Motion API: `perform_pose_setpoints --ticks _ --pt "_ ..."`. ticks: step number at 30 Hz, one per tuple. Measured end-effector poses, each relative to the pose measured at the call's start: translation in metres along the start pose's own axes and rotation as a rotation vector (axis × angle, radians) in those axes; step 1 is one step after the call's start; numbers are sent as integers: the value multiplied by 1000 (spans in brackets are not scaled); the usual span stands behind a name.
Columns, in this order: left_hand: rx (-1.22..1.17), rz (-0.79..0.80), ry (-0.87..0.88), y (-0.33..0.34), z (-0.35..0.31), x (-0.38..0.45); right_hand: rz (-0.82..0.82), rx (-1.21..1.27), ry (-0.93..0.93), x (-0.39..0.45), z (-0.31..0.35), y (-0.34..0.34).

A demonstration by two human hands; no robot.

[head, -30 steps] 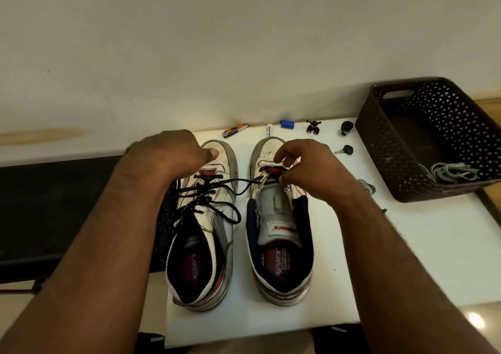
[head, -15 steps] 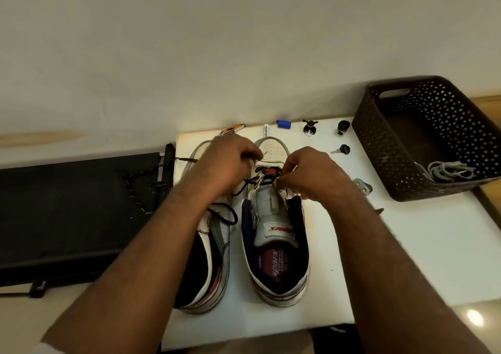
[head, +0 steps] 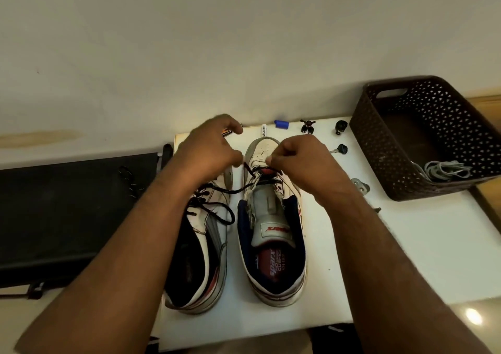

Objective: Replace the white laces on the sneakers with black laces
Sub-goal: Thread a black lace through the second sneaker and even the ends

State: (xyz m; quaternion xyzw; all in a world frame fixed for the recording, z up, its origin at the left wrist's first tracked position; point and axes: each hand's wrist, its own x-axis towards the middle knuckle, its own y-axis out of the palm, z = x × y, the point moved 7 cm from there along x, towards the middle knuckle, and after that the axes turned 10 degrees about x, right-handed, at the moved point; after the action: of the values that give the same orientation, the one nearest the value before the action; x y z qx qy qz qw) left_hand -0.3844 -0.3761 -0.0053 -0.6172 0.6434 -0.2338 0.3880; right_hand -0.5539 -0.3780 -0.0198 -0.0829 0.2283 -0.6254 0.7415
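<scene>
Two white sneakers stand side by side on a white table point(head: 406, 250), toes toward the wall. The left sneaker point(head: 210, 234) carries a black lace, partly hidden under my left forearm. The right sneaker point(head: 272, 229) has a black lace point(head: 250, 173) only through its eyelets nearest the toe. My left hand point(head: 210, 153) pinches one end of that lace beside the toe. My right hand point(head: 295, 161) pinches the other end over the toe eyelets. A lace strand point(head: 222, 189) runs across from the left sneaker.
A dark perforated basket point(head: 390, 150) at the right holds white laces point(head: 444, 170). Small items lie along the wall: a blue cap point(head: 281, 124), a white tube point(head: 264, 130), black keys point(head: 340, 149). A metal piece point(head: 361, 185) lies near my right wrist. A black surface point(head: 67, 212) adjoins on the left.
My left hand moved from the left sneaker's toe across to the right sneaker and took a lace end. Both hands now pull the lace ends near the right sneaker's toe.
</scene>
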Motion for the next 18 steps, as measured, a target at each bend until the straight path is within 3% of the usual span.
perform_pose_setpoints --ticks 4,8,11,14,16,18 --pt "-493 54 52 -33 -28 -22 202 292 -34 -13 21 16" --pt "-819 89 335 -67 -66 -45 380 425 -90 -20 30 34" --pt "-799 -47 436 -83 -65 -46 504 538 -195 -28 42 43" --pt "-760 -225 383 -86 -50 -39 600 607 -251 -35 49 38" --pt "-726 -380 302 -91 -32 -32 530 753 -205 -30 48 22" --pt "-564 -552 148 -100 1 -24 276 808 -173 -16 36 -8"
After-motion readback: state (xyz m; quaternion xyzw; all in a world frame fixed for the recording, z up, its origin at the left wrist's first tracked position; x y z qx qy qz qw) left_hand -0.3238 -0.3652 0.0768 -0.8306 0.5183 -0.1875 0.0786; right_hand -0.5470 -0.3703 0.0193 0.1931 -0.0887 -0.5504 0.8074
